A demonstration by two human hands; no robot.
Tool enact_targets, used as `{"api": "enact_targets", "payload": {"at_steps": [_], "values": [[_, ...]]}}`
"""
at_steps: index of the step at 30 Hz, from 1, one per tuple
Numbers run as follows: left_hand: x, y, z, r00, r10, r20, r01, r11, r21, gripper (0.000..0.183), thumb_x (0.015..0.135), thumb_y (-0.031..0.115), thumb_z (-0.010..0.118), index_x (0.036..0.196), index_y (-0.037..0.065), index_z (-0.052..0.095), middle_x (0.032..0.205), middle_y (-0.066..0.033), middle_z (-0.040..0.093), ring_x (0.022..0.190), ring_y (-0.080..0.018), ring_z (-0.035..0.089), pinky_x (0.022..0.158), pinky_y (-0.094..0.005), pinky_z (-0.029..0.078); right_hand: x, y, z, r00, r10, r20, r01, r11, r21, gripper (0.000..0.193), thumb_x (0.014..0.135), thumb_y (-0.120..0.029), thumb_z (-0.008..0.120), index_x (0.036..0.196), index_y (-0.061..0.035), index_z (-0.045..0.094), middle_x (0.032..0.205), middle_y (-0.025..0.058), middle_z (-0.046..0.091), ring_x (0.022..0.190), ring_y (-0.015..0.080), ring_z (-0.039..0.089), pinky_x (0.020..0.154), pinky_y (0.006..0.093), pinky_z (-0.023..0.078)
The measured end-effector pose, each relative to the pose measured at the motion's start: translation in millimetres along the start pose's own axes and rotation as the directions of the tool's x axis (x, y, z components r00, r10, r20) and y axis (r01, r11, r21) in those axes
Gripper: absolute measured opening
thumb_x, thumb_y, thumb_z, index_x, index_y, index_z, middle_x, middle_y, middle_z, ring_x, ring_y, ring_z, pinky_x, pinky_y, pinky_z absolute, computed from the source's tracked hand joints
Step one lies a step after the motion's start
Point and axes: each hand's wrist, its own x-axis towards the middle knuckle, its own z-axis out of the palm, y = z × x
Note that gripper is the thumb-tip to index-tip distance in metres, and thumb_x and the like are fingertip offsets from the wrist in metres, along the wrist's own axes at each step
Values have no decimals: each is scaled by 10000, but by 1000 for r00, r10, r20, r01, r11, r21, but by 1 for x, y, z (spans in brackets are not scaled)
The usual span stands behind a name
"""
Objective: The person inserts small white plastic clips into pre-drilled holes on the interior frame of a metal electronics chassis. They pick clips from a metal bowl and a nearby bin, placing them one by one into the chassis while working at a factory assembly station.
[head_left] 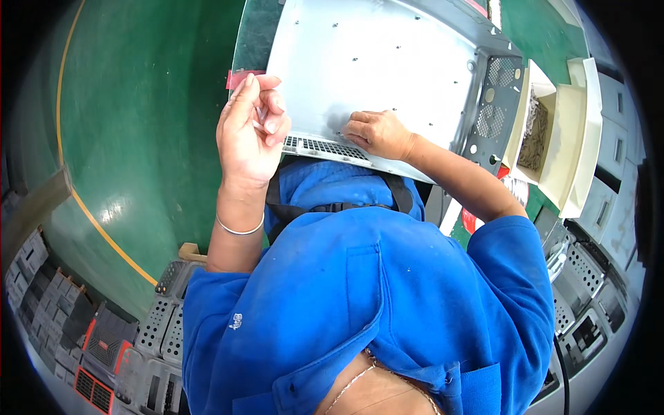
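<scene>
A large pale metal case (373, 76) lies in front of my body, its broad inner face dotted with small dark studs. My right hand (379, 133) rests low over this face, fingers bent down and pressed together against the metal. Whatever its fingertips pinch is hidden under them. Raised by the case's left edge, my left hand (249, 131) has its palm turned up and its fingers curled in toward the thumb. Its fingers partly cover whatever may be inside. A black grille strip (328, 147) runs along the case's near edge, just below my right hand.
To the right, a cream bin (570, 138) holds many small metal parts (534, 135). The case's right wall (494, 104) has round mesh vents. Red tape (238, 78) marks the left edge. Perforated metal panels (155, 325) are stacked at lower left, others (581, 273) at right.
</scene>
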Motion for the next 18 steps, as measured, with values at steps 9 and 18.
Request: {"api": "enact_targets", "payload": {"at_steps": [9, 18], "values": [[-1, -3, -7, 1000, -14, 13, 15, 999, -48, 260, 879, 187, 351, 886, -8, 524, 610, -57, 506, 429, -68, 364, 342, -178, 267, 0, -1, 6, 999, 24, 33, -23, 999, -45, 87, 723, -165, 528, 722, -84, 496, 714, 55, 505, 652, 218, 546, 540, 326, 453], [1, -5, -6, 999, -12, 45, 14, 999, -50, 248, 863, 193, 390, 856, -12, 529, 640, -68, 530, 469, -93, 435, 378, -194, 309, 6, -4, 9, 997, 34, 66, -28, 997, -78, 154, 764, -212, 506, 701, -74, 482, 718, 70, 504, 656, 227, 552, 536, 331, 454]]}}
